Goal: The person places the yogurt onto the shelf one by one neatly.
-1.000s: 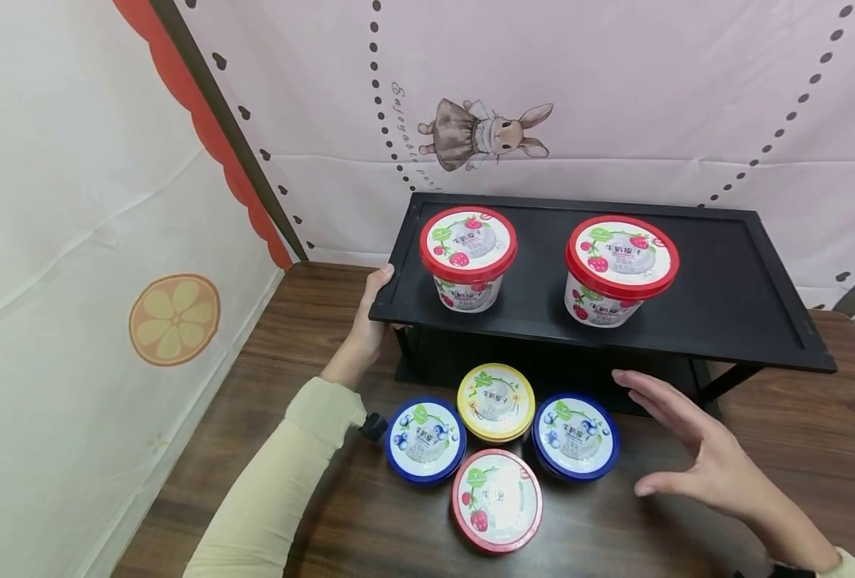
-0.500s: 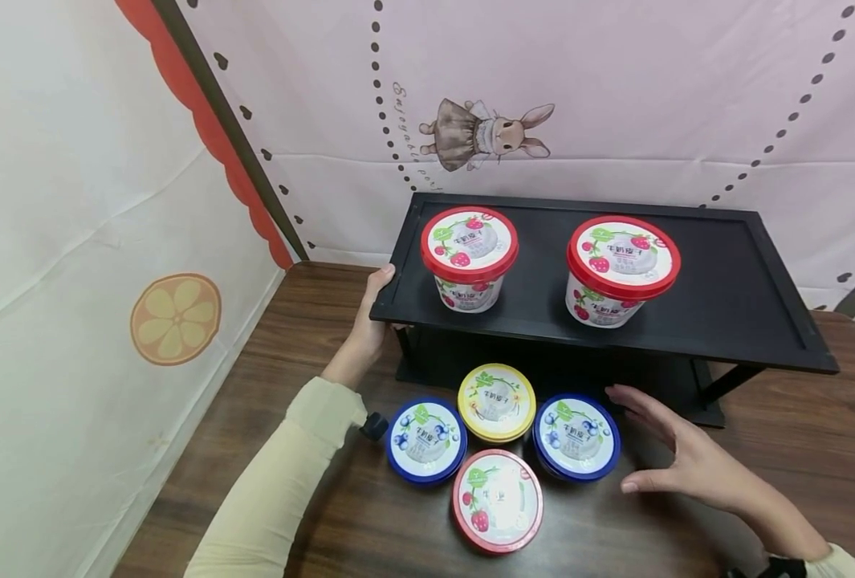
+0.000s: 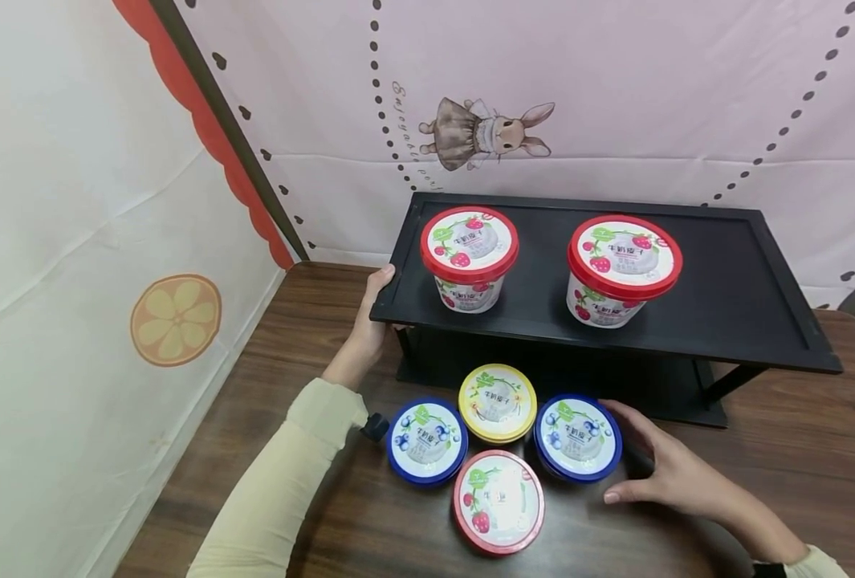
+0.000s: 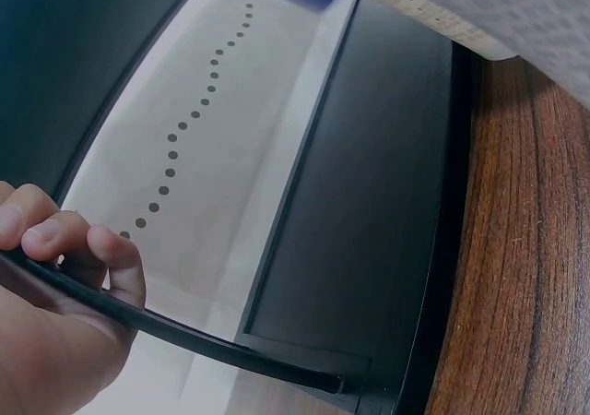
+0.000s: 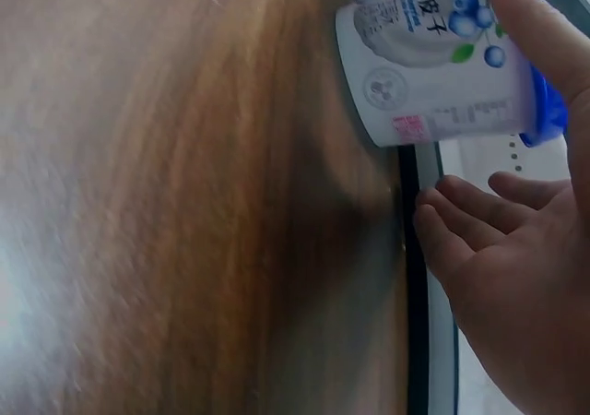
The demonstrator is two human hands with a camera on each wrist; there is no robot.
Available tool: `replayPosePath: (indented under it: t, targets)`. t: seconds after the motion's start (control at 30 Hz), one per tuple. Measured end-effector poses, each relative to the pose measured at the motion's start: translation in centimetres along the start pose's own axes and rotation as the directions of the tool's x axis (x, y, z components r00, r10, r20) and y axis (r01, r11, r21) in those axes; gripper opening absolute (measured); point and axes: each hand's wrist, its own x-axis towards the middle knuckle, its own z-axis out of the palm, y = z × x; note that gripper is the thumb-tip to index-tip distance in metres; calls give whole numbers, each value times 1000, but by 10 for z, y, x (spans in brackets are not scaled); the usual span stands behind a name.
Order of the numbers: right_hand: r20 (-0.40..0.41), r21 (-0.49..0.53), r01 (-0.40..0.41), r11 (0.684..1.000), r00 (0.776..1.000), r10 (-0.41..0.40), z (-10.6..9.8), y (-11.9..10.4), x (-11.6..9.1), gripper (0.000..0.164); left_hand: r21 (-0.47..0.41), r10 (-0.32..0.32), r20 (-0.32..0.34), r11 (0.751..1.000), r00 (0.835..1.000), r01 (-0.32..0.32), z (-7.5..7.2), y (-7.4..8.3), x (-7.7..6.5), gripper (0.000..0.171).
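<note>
My left hand (image 3: pixel 371 321) grips the left end of a black two-tier shelf (image 3: pixel 716 273); in the left wrist view, its fingers curl around a thin black bar (image 4: pixel 221 349). Beside the right blue-lidded tub (image 3: pixel 579 438) is my right hand (image 3: pixel 676 474), thumb and fingers spread at its right side. The right wrist view shows this hand (image 5: pixel 516 258) with extended fingers near the white blueberry-print tub (image 5: pixel 442 74); whether it touches is hard to tell. Close by stand a yellow-lidded tub (image 3: pixel 498 403), another blue-lidded tub (image 3: pixel 427 441) and a red-lidded tub (image 3: pixel 498 502).
Two red-lidded strawberry tubs, one on the left (image 3: pixel 469 257) and one near the middle (image 3: pixel 624 269), stand on the shelf's upper board. Behind the shelf hangs a printed pink cloth (image 3: pixel 637 96). The table (image 3: pixel 254 401) is dark wood, with a white sheet (image 3: pixel 80 241) at left.
My right hand has moved left, from apart on the right to close beside the right blue-lidded tub. The left hand stays on the shelf, and the tubs have not moved.
</note>
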Motion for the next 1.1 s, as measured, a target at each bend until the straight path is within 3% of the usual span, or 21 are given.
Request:
replayPosePath:
  t: [0.33,0.63,0.9,1.1]
  targets:
    - [-14,53,-40,998,999,41,12,1,6,101,-2,3,3,1000,1000,-3,-1,0,0,53]
    - [-47,46,-69,997,996,71,17,1,8,103,14,-14,58,1000,998,13,-2,3,0,50]
    - [-78,23,-46,999,996,48,19,4,8,95,-11,-9,102,1000,995,10,-3,4,2,50]
    - [-59,61,-40,997,997,43,19,4,10,90,-42,-10,113,999,994,15,-3,3,3,51]
